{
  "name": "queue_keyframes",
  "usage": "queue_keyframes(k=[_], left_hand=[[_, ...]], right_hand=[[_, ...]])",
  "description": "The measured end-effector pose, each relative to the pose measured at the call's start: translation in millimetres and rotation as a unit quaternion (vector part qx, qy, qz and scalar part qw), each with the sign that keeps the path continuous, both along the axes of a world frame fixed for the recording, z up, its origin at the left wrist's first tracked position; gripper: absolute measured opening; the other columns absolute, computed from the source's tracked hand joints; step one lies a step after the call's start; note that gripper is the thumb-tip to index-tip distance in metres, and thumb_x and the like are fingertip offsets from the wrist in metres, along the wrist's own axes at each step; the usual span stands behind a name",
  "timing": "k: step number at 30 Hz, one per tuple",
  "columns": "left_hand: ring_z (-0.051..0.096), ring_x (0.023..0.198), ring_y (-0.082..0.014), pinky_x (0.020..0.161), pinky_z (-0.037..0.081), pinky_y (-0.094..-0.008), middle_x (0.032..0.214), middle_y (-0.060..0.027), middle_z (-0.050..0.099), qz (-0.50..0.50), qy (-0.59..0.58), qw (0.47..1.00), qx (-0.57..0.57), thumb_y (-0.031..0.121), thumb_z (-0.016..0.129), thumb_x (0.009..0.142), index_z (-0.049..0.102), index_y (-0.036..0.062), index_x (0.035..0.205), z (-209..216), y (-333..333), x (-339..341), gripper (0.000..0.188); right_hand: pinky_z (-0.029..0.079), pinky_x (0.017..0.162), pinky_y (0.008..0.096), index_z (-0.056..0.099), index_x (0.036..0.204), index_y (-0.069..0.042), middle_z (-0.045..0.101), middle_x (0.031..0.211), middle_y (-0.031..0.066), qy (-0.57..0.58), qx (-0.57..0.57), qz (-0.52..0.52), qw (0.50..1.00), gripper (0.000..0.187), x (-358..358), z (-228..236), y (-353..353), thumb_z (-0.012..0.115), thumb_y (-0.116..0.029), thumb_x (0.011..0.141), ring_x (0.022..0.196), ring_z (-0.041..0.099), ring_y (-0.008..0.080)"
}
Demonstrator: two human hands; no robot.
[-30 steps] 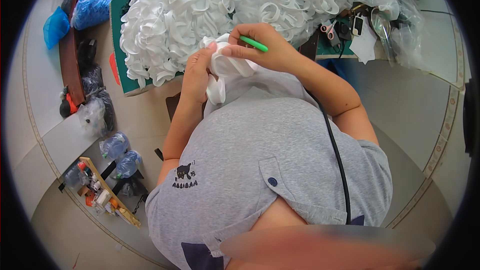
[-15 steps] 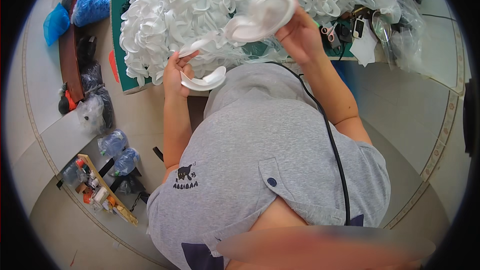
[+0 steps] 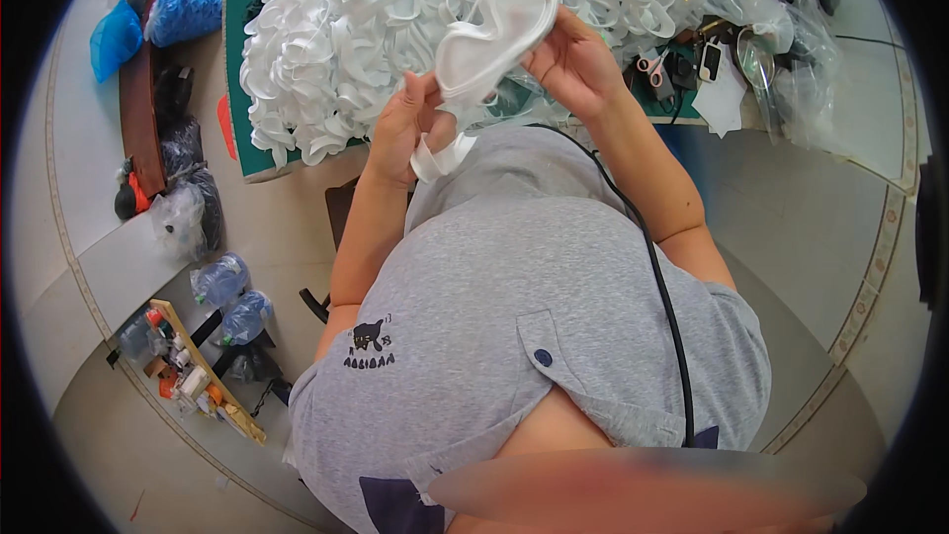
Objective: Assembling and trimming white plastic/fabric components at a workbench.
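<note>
Above the table's near edge I hold a white eye mask (image 3: 499, 35), a two-lobed padded shape with a raised rim, tilted up to the right. My right hand (image 3: 578, 64) is closed on its right end, fingers partly behind it. At its lower left end my left hand (image 3: 403, 129) is closed, thumb up, fingers half hidden. A white strap (image 3: 445, 156) loops down below that hand. Just behind lies a large heap of similar white curved pieces (image 3: 346, 59), many overlapping.
The heap covers much of a green tabletop (image 3: 237, 30). Scissors (image 3: 651, 67), a small black device (image 3: 710, 59) and clear plastic bags (image 3: 801, 89) lie at its right. Coloured bags (image 3: 188, 12) stand at far left. A black cable (image 3: 647, 237) runs down my shirt.
My left hand has moved right and up to the mask's lower left end, its strap now hanging beneath. The mask has tilted more upright, while my right hand has shifted only slightly.
</note>
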State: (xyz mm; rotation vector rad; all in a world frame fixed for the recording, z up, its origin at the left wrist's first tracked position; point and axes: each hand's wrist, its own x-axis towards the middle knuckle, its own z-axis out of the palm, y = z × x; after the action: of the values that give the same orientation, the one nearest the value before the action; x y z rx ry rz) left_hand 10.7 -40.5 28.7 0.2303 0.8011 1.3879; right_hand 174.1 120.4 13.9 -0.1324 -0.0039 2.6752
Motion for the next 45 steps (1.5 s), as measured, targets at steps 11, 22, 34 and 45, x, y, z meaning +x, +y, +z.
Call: queue_keyframes(k=[11, 22, 34, 45], left_hand=[[0.040, 0.051, 0.0018, 0.044, 0.028, -0.0161, 0.083, -0.0008, 0.065, 0.100, 0.191, 0.976, 0.034, 0.005, 0.067, 0.085, 0.063, 0.0004, 0.108, 21, -2, 14, 0.024], [0.044, 0.052, 0.0023, 0.045, 0.031, -0.0159, 0.082, -0.0006, 0.061, 0.087, 0.031, 0.995, 0.043, 0.004, 0.071, 0.082, 0.053, -0.0005, 0.114, 17, -4, 17, 0.037], [0.032, 0.046, 0.0003, 0.042, 0.026, -0.0204, 0.091, -0.0012, 0.058, 0.097, 0.582, 0.805, -0.055, 0.017, 0.072, 0.082, 0.059, 0.0033, 0.101, 9, -25, 25, 0.027], [0.036, 0.057, -0.0045, 0.051, 0.032, -0.0225, 0.065, 0.0018, 0.045, 0.156, 0.565, 0.810, -0.019, 0.016, 0.059, 0.093, 0.058, -0.0012, 0.082, 6, -11, 29, 0.020]], right_hand=[[0.050, 0.075, 0.0262, 0.059, 0.108, -0.004, 0.062, 0.094, 0.0010, -0.459, 0.326, -0.130, 0.816, 0.024, 1, -19, -7, 0.053, -0.024, 0.096, 0.081, 0.058, 0.0105], [0.046, 0.053, 0.0288, 0.060, 0.085, -0.003, 0.061, 0.075, 0.0083, -0.306, 0.806, -0.232, 0.450, 0.013, -17, 24, -38, 0.071, -0.007, 0.079, 0.061, 0.059, 0.0185], [0.045, 0.046, 0.0265, 0.061, 0.083, -0.003, 0.059, 0.058, 0.0080, -0.422, 0.711, -0.176, 0.534, 0.013, -27, 26, -50, 0.061, -0.014, 0.089, 0.049, 0.061, 0.0165], [0.044, 0.045, 0.0264, 0.057, 0.081, -0.002, 0.057, 0.057, 0.0057, -0.442, 0.632, -0.100, 0.629, 0.024, -33, 24, -53, 0.056, -0.022, 0.094, 0.046, 0.057, 0.0130]])
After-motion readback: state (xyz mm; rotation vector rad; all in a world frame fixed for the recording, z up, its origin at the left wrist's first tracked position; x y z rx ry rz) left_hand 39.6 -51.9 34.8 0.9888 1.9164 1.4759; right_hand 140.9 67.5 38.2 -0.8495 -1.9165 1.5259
